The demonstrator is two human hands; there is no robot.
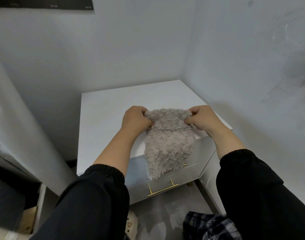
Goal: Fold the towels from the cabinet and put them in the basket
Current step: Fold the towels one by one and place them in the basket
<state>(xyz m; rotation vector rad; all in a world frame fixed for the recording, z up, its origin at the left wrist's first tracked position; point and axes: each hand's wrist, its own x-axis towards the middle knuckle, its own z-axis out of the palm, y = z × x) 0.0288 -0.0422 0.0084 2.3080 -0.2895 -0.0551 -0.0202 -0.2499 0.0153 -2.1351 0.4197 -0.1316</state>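
A fluffy beige towel (167, 144) hangs over the front edge of the white cabinet (113, 108), its top part doubled over. My left hand (136, 118) pinches the towel's upper left corner. My right hand (202, 118) pinches the upper right corner. Both hands are above the cabinet top. The towel's lower end drapes down in front of the drawers. No basket is in view.
The cabinet stands in a corner between two white walls. Its top drawer (205, 144) is slightly open, and a lower drawer has a gold handle (163, 188). A white pillar (27, 135) rises at left. A slipper (131, 224) and plaid trouser legs (208, 226) show below.
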